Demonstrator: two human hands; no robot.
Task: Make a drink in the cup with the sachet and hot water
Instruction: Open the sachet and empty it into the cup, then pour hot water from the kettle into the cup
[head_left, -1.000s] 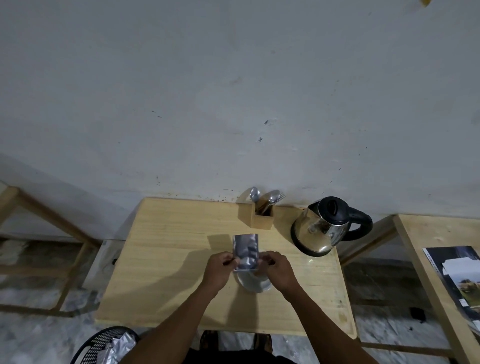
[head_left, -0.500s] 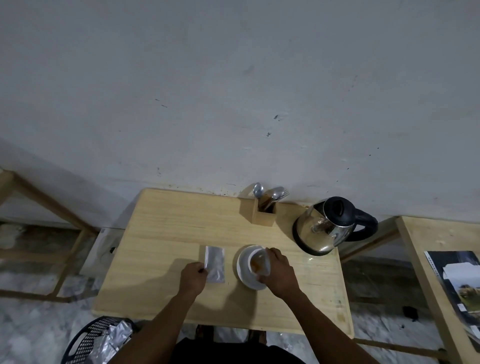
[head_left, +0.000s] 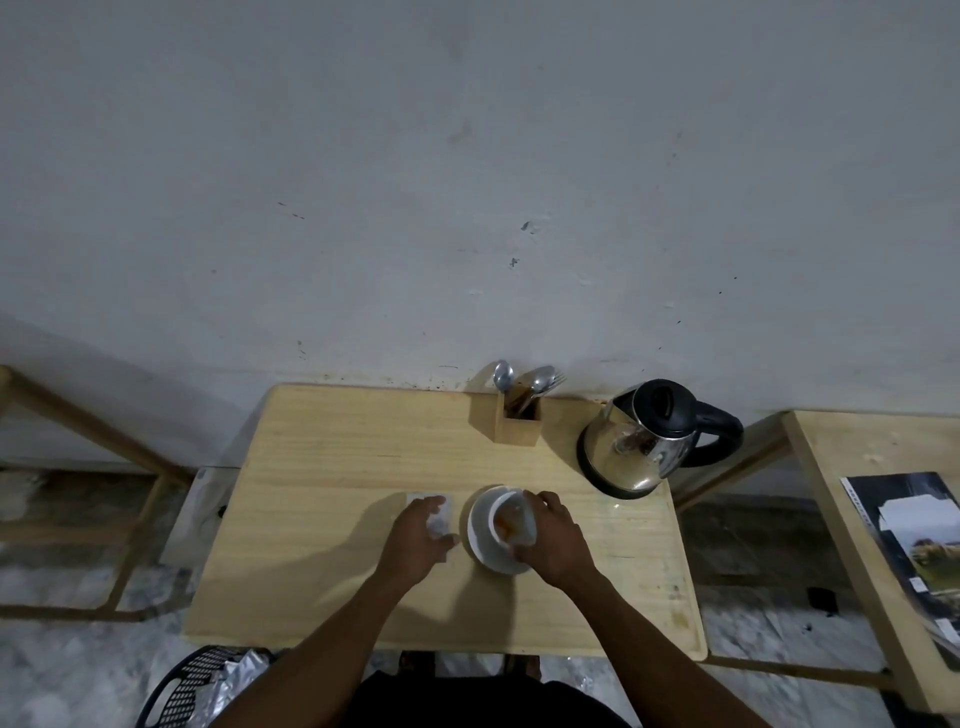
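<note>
1. A pale wooden table (head_left: 332, 467) stands against a grey, scuffed wall (head_left: 467, 182).
2. The left hand (head_left: 418, 535) lies palm down on a flat silver foil sachet (head_left: 440, 514), fingers spread loosely, pressing it to the tabletop rather than pinching it.
3. Just right of the sachet sits a round white saucer (head_left: 480, 540) with a small white cup (head_left: 514, 525) on it; orange-brown powder shows inside the cup.
4. The right hand (head_left: 553, 540) curls around the cup's right side, gripping it on the saucer.
5. A shiny steel electric kettle with a black lid and handle (head_left: 649, 441) stands at the far right corner of the table, well apart from the cup.
6. A small wooden box holder (head_left: 517, 426) with metal spoons and a fork (head_left: 524, 379) stands at the back edge, beside the kettle.
7. A black mesh basket with crumpled foil (head_left: 208, 686) sits on the floor at lower left.
</note>
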